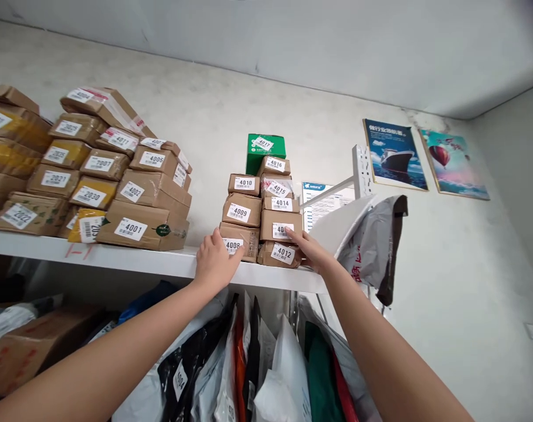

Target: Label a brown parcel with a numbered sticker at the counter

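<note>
Two columns of small cardboard boxes stand side by side on the white upper shelf. My left hand (217, 257) grips the left edge of the bottom box labelled 4008 (252, 243), its thumb across the front. Boxes 4009 (242, 210) and 4010 (244, 183) are stacked above it. My right hand (309, 249) is on the right column, its thumb over the label of a cardboard box (270, 218) above box 4012 (266, 253). The other right fingers are bent round the right side, partly hidden. Boxes 4014, 4015 and 4016 and a green box (255, 153) sit higher up.
More labelled cardboard boxes (173, 196) are piled along the shelf (160, 258) at left. A white upright post (361, 170) and a hanging grey plastic bag (372, 246) are at the right end. Below, mailing bags (288, 346) stand packed together. Posters (396, 155) hang on the wall.
</note>
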{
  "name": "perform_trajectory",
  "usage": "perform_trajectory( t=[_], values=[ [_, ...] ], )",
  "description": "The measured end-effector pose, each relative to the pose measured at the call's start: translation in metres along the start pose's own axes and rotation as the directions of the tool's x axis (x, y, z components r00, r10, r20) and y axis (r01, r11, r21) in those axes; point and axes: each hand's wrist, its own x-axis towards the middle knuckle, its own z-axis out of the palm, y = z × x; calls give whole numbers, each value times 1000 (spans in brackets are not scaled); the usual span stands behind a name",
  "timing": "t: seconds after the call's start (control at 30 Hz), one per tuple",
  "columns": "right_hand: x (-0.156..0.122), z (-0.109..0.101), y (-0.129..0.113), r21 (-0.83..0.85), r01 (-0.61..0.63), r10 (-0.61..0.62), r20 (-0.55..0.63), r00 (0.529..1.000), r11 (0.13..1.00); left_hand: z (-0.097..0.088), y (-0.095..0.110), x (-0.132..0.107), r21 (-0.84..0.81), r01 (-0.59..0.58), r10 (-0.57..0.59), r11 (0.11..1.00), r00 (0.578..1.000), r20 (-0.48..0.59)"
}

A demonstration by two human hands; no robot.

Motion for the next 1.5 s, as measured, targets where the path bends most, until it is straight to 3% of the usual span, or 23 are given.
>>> perform_trajectory(
  t=[0.2,0.3,0.4,0.57,0.73,1.0,1.1,1.2,1.37,1.5],
  values=[
    [2,33,-2,-16,83,-83,-4,997,996,-15,-21,3,96,15,-13,995,1000,-24],
    [-4,50,-7,-131,156,-164,-49,985,979,-21,-32,5,179,7,1,984,999,-45],
    [-13,66,-15,-256,183,-206,-62,977,949,-22,-45,5,282,-24,58,959,992,-112],
    [-18,88,-21,-230,218,-229,-20,973,948,-19,-68,4,339,-72,161,938,957,-240],
    [-16,101,-21,-249,256,-272,-29,962,934,-20,-84,9,347,-118,233,930,922,-310],
    [-17,105,-19,-252,249,-279,-91,956,935,-21,-90,14,254,-157,233,954,924,-303],
    [-20,105,-19,-239,241,-275,-117,954,941,-36,-76,33,185,-152,207,971,921,-331],
    [-21,105,-17,-227,246,-280,-132,951,942,-59,-48,74,131,-185,221,974,905,-362],
    [-24,107,-12,-220,267,-300,-132,945,938,-90,29,162,14,-164,155,986,899,-409],
    [-26,108,-8,-212,318,-349,-133,928,924,-97,86,215,-60,-51,30,997,951,-309]
  ],
)
